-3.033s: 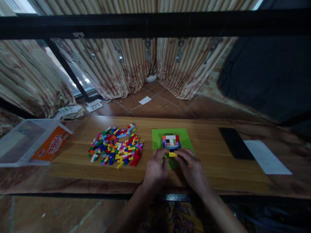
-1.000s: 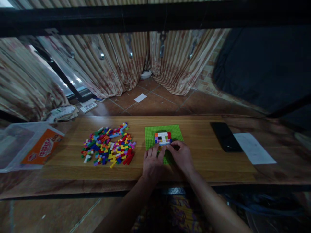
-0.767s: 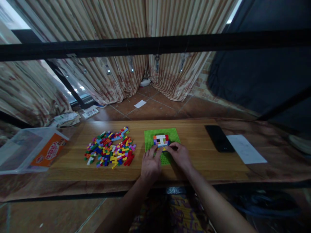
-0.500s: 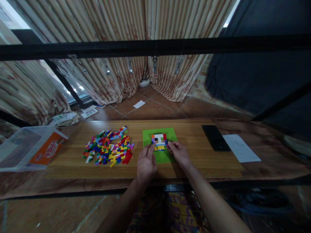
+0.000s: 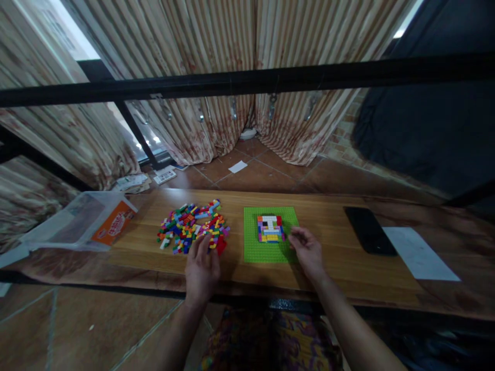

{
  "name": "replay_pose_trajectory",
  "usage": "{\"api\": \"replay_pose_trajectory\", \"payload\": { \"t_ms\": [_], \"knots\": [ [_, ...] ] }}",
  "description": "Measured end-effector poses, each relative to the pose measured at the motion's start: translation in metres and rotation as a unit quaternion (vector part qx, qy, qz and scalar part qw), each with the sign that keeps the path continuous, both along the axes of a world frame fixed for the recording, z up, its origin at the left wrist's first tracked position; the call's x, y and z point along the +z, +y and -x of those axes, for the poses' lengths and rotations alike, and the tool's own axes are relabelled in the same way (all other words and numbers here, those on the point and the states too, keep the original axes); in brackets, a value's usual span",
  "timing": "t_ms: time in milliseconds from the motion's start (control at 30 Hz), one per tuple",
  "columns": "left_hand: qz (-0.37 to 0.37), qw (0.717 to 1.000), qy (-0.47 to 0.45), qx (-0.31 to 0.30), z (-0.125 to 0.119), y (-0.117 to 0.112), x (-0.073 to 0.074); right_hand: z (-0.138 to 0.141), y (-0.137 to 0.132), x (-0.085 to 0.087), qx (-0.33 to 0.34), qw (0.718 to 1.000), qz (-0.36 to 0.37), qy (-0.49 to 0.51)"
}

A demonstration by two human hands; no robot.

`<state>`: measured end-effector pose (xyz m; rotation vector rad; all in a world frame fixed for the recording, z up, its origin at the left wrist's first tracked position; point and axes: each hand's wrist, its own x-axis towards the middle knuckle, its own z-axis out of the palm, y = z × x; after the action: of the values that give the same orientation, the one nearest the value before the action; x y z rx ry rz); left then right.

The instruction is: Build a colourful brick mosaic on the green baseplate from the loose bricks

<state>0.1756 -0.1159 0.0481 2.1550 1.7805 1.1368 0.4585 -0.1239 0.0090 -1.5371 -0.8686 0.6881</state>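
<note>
My left hand (image 5: pixel 201 269) hovers at the front edge of a heap of loose toy building bricks (image 5: pixel 191 226), its fingers bent and somewhat apart, with no brick visible in them. To the right lies a green studded baseplate (image 5: pixel 253 252). Near its middle sits a blocky build of coloured bricks (image 5: pixel 271 230), with white, red, yellow, blue, orange and purple pieces around a small dark spot. My right hand (image 5: pixel 307 250) is by the right edge of the baseplate, apart from the build. Its fingers are curled together, and whatever is between them, if anything, is hidden.
A clear plastic box (image 5: pixel 73 219) with an orange label stands at the left end of the wooden board (image 5: pixel 232 268). On the right lie a black phone (image 5: pixel 370 230) and a white paper sheet (image 5: pixel 421 252). A dark metal rail (image 5: pixel 247 82) crosses beyond.
My left hand has left the build and moved left to the loose bricks. My right hand has drawn back rightwards from the build, uncovering it. The camera view has turned slightly left.
</note>
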Motion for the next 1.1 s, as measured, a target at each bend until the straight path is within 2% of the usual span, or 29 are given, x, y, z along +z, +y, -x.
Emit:
{"api": "replay_pose_trajectory", "payload": {
  "t_ms": [67,167,267,367,467,700,900,1100],
  "knots": [
    [0.021,0.996,0.008,0.085,0.034,0.005,0.002,-0.004,-0.001,0.008,0.059,0.994,-0.016,-0.086],
    [0.058,0.980,0.026,0.188,0.080,0.017,0.004,-0.010,0.009,0.026,0.185,0.957,-0.026,-0.223],
    [0.094,0.962,0.044,0.253,0.110,0.033,0.001,-0.011,0.028,0.038,0.277,0.911,-0.012,-0.306],
    [0.123,0.952,0.041,0.277,0.125,0.049,-0.005,-0.011,0.046,0.039,0.337,0.874,0.019,-0.350],
    [0.144,0.947,0.035,0.284,0.132,0.065,-0.010,-0.012,0.052,0.034,0.350,0.856,0.045,-0.377],
    [0.180,0.938,0.025,0.294,0.145,0.087,-0.012,-0.023,0.038,0.026,0.334,0.852,0.055,-0.400],
    [0.168,0.936,0.050,0.305,0.145,0.090,-0.020,-0.026,0.034,0.029,0.343,0.847,0.067,-0.401],
    [0.136,0.942,0.060,0.302,0.145,0.090,-0.025,-0.024,0.023,0.034,0.316,0.861,0.061,-0.393]
  ]
}}
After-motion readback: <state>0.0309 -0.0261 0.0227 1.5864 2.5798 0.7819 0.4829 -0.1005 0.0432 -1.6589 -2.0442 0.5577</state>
